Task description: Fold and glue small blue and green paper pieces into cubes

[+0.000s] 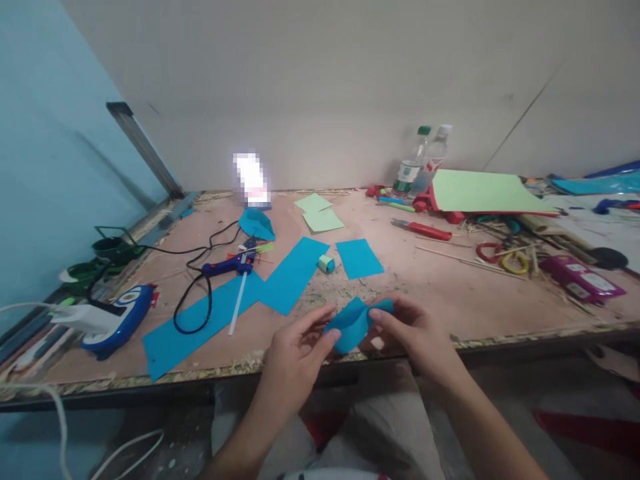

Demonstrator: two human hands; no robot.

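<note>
Between both hands, over the table's front edge, is a curled piece of blue paper (353, 325). My left hand (303, 347) pinches its left side between thumb and fingers. At its right end, my right hand (405, 328) grips the paper with thumb and fingertips. Just beyond the hands stands a small roll of blue and pale green paper (327, 264). A blue paper rectangle (360, 259) lies to the right of the roll, and long blue strips (295, 277) lie to its left. Past them are pale green paper pieces (323, 220).
A blue hot glue gun (227, 267) with a glue stick and black cord rests on the left, near a blue power strip (120, 320). A lit phone (251, 180) leans at the back. Red-handled cutter (425, 230), bottles (407, 175), scissors (514, 261) and sticks lie right.
</note>
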